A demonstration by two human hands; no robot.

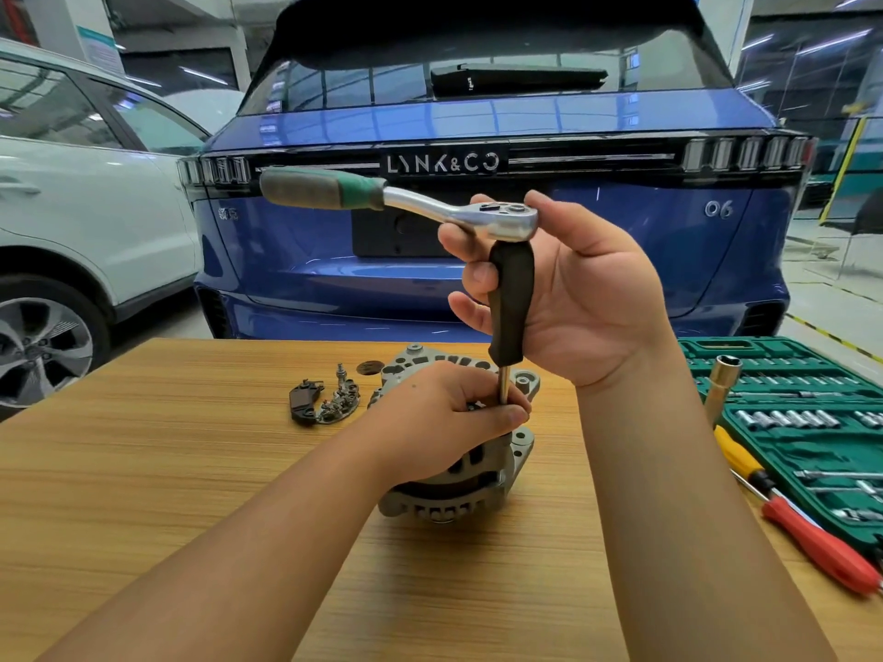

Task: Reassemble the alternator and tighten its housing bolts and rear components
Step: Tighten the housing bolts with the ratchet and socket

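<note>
Grey cast metal formed the alternator [458, 475], which sat near the middle of a wooden table [167, 446]. The left hand [449, 413] lay on top of it, fingers curled and pinching the lower end of a thin steel shaft [503, 387] where it met the housing. The bolt itself was hidden under those fingers. Directly above, the right hand [573, 289] wrapped its fingers around a black-handled extension [511, 303] topped by a ratchet [401, 200], whose green grip stuck out to the left.

Several things could go wrong from here. The tall tool stack might tilt off the bolt head and round it, since only fingertips steadied its tip. A slip could pinch the left fingers against the housing. The alternator stood unclamped, so a hard pull might turn or tip it. A bolt started crooked could cross-thread.

Loose small parts [329, 401] lay just left of the alternator. A green socket set [788, 403] and two screwdrivers [783, 499] lay at the right.
</note>
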